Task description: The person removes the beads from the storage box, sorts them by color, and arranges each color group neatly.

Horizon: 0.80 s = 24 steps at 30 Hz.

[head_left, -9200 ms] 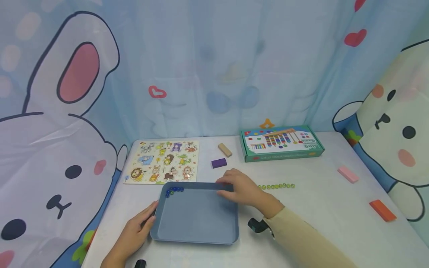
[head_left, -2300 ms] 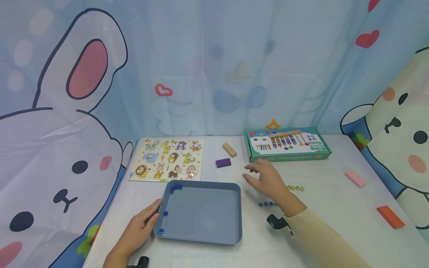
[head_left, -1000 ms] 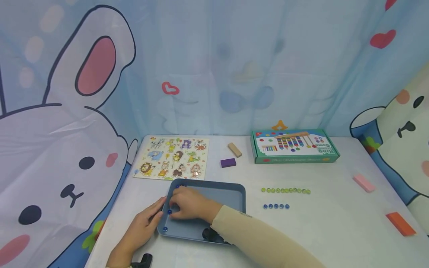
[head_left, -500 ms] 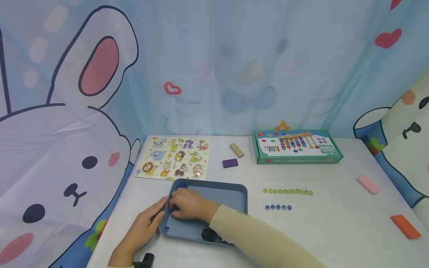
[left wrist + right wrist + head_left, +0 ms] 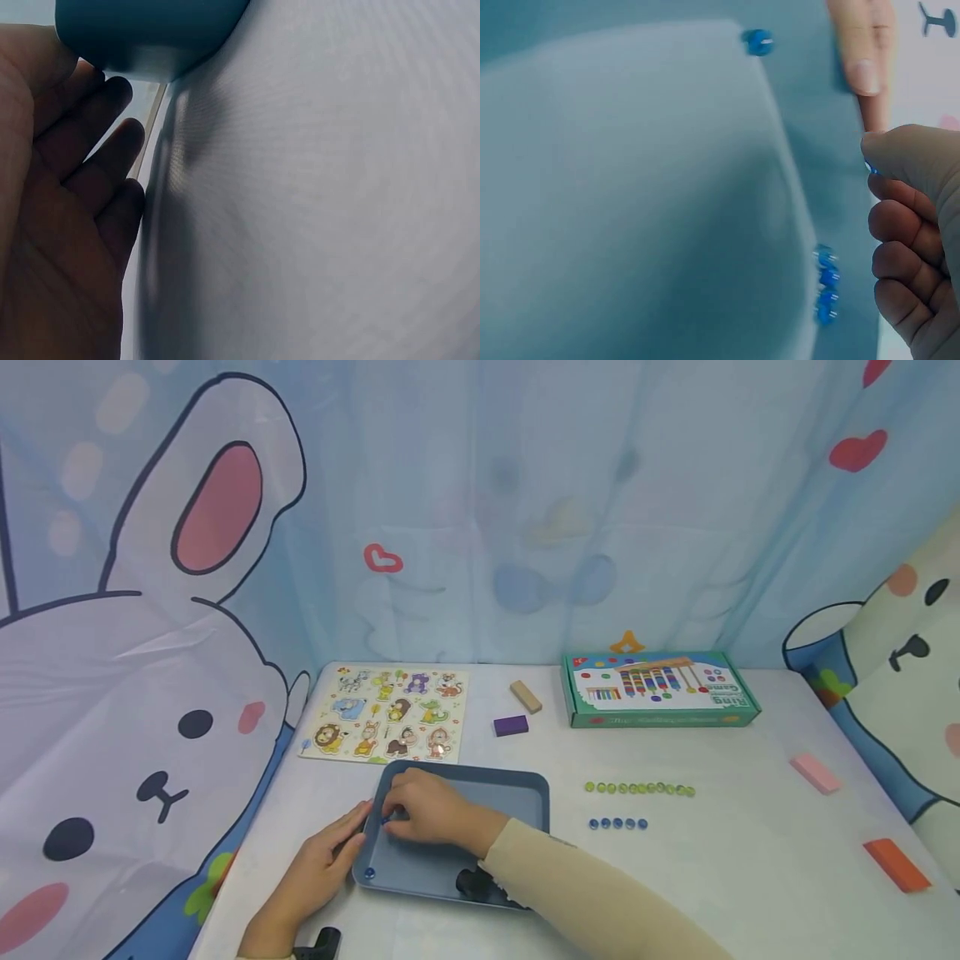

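My right hand [image 5: 431,810] is over the left part of the blue-grey tray [image 5: 498,789], pinching a blue glass marble [image 5: 871,168] between thumb and forefinger. Its other fingers are curled in. In the right wrist view, several blue marbles [image 5: 826,277] lie along the tray's edge, and one more blue marble [image 5: 760,43] sits in a corner. My left hand [image 5: 318,868] rests against the tray's left outer side with fingers extended. The left wrist view shows its fingers touching the tray wall [image 5: 142,60]. Right of the tray lie a row of green marbles [image 5: 637,788] and a shorter row of blue marbles [image 5: 618,823].
Behind the tray are an animal puzzle board [image 5: 386,714], a purple block [image 5: 511,726] and a tan block [image 5: 526,697]. A green game box [image 5: 660,689] stands at the back right. Pink [image 5: 815,773] and orange [image 5: 897,865] blocks lie far right. A curtain hangs behind the table.
Since the oldest frame a blue row has appeared right of the tray. The right hand went from beside the tray into it and has lifted a blue marble slightly. The left hand stays put.
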Available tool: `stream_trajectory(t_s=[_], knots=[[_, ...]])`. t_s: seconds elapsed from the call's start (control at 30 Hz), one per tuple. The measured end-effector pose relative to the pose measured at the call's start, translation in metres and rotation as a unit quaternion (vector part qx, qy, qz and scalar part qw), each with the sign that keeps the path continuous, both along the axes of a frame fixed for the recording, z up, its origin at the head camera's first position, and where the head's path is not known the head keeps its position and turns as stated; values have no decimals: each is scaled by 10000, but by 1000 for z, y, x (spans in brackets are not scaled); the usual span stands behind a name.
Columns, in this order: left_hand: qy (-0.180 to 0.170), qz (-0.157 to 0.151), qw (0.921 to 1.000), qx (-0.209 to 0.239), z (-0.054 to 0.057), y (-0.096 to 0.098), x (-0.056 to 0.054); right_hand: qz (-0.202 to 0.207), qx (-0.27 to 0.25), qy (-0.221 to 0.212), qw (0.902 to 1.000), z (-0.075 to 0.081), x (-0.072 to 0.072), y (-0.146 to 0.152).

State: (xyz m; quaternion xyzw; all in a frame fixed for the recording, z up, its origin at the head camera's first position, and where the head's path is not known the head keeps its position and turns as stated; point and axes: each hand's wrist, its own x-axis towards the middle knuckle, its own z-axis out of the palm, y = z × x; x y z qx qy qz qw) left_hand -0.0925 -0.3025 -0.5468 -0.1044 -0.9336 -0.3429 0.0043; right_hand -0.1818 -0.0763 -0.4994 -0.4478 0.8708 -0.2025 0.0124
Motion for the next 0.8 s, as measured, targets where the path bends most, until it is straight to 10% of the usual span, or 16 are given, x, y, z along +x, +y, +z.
stream_trajectory(t_s=[0.8], knots=[[75,38,9999,-123,6,5,3,-1457,-1060,40,9836,31,0,114]])
